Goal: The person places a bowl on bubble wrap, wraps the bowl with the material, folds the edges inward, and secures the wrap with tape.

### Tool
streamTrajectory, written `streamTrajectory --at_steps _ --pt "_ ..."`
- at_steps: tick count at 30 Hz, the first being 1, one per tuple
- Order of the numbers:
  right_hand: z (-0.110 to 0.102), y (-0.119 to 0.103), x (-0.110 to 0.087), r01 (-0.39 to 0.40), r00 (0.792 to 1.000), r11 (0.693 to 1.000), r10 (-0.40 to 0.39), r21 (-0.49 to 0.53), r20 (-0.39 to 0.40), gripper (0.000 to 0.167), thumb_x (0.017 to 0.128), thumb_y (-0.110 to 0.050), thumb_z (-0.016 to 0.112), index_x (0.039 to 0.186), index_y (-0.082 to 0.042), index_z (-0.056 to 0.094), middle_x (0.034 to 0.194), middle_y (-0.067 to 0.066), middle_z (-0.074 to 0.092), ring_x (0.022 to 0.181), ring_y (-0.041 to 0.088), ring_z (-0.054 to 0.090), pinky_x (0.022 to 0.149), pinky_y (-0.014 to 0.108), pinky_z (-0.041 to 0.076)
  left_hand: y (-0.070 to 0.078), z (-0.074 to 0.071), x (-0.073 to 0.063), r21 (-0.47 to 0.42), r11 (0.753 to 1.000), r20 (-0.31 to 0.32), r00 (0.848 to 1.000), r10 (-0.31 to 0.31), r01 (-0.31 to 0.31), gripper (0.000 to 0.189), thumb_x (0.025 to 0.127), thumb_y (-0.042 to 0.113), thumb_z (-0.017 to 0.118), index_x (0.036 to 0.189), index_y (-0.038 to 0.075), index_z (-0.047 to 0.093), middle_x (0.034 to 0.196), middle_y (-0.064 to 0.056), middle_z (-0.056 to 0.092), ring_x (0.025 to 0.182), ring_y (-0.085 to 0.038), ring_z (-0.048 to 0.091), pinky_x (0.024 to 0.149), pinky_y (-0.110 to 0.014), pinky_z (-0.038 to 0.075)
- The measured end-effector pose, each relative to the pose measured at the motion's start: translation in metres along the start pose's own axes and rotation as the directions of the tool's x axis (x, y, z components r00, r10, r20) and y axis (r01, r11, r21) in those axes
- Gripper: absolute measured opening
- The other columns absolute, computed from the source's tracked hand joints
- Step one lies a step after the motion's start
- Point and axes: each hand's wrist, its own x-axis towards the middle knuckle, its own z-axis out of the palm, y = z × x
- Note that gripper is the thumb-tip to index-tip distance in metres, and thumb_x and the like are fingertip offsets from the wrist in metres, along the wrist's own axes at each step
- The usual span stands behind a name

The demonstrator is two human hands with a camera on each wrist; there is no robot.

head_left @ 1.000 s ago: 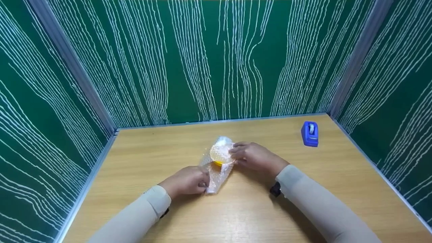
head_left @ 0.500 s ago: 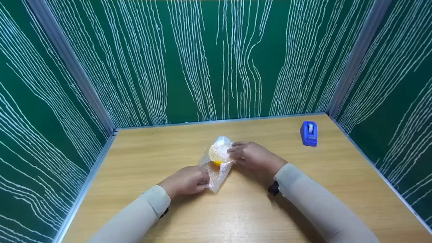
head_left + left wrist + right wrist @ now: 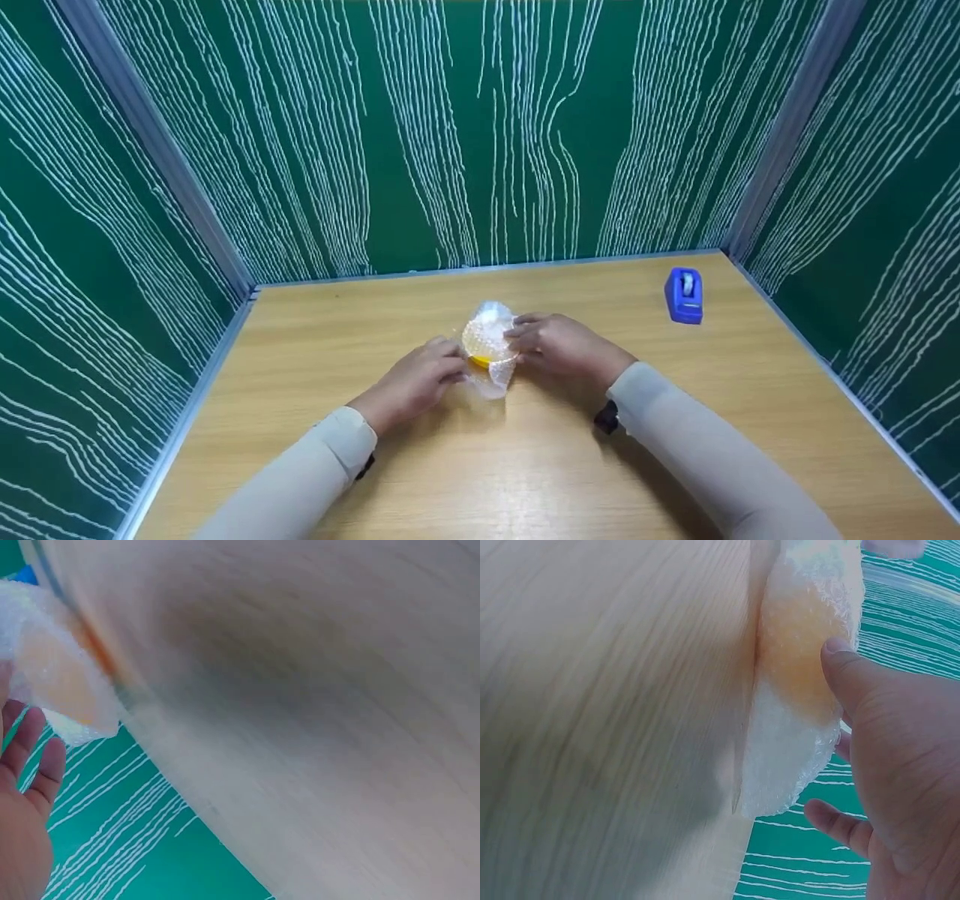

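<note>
By the worktop's far right corner a blue tape dispenser is seen; the far edge is closed off by a white-lined green panel; mid-worktop, bubble wrap around a yellow object is held by the right hand, its left side met by the loosely extended left hand

the left grip, partly out of view, has its fingers loosely spread, with gaps between them. just past the fingertips is a bubble wrap, with a pale orange thing showing through it; whether the fingertips touch it is hard to tell. farther from the grip, past the wrap, a bit of something blue peeks out. a green wall with wavy white lines is behind the grip, and the blurred wooden desk spreads out beside it.
</note>
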Motion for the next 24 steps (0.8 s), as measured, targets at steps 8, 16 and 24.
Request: streamTrajectory --at_steps 8,16,24 --pt "-0.001 0.0 -0.001 0.016 1.0 0.999 -0.017 -0.03 -0.011 0.021 0.108 -0.022 0.079 0.126 -0.012 0.086 0.147 0.01 0.079 0.147 0.039 0.068 0.127 0.054 0.052 0.008 0.001 0.02 -0.149 0.983 -0.06 0.992 -0.115 0.105 0.023 0.119 0.027 0.06 0.132 0.019 0.077 0.145 0.001 0.072 0.141 -0.022 0.063 0.128 -0.045 0.052" --pt "-0.001 -0.001 0.0 0.051 0.998 0.998 -0.053 -0.04 -0.036 0.022 0.105 -0.016 0.082 0.126 -0.009 0.087 0.141 0.012 0.081 0.142 0.042 0.071 0.122 0.057 0.056 0.01 0.004 0.046 -0.111 0.985 -0.084 0.986 -0.144 0.135 0.02 0.118 0.031 0.06 0.127 0.018 0.073 0.126 -0.003 0.077 0.126 -0.027 0.071 0.124 -0.052 0.054" --pt "-0.005 -0.006 -0.001 -0.012 0.999 0.999 0.013 -0.032 0.031 0.029 0.114 -0.024 0.066 0.13 -0.01 0.085 0.149 0.01 0.077 0.149 0.039 0.067 0.129 0.057 0.05 0.01 0.008 0.06 -0.09 0.98 -0.135 0.973 -0.189 0.178 0.021 0.117 0.034 0.062 0.123 0.019 0.076 0.122 -0.002 0.081 0.115 -0.026 0.071 0.117 -0.052 0.056"
